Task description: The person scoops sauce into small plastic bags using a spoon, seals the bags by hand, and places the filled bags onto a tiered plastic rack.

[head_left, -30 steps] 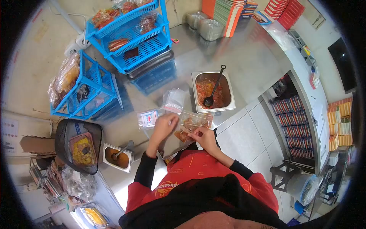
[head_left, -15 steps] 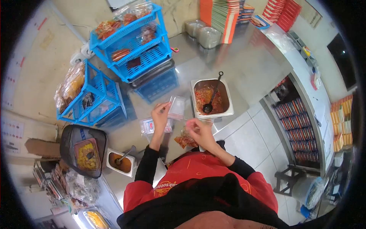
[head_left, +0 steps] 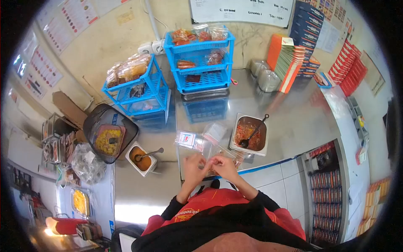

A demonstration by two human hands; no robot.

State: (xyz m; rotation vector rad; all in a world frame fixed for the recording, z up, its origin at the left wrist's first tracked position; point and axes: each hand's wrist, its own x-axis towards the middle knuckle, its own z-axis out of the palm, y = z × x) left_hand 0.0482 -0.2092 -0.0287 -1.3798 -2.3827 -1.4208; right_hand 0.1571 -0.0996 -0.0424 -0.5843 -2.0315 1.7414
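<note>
My left hand (head_left: 195, 169) and my right hand (head_left: 226, 167) meet close to the counter's front edge. The fingers of both are pinched on a thin clear plastic bag (head_left: 218, 149), whose outline is hard to make out. Partly behind my right hand lies a clear bag with reddish food (head_left: 237, 158). Just beyond my hands rest a pack of clear bags with a printed label (head_left: 186, 139) and another clear plastic pack (head_left: 215, 132). To the right stands a metal pan (head_left: 261, 150) of chopped red sauce, with a black ladle (head_left: 255, 131) leaning in it.
Left of my hands are a small metal pan (head_left: 145, 169) of orange sauce with a ladle and a black tub (head_left: 129, 143) holding yellow food. Blue racks (head_left: 202, 68) with bagged food stand along the wall. Folded cartons (head_left: 289, 63) and clear containers (head_left: 268, 80) fill the back right.
My hands have come together and moved toward my body, pinching the clear plastic. The left hand has left the clear pack, which now lies on the counter. The camera view has tilted up and turned.
</note>
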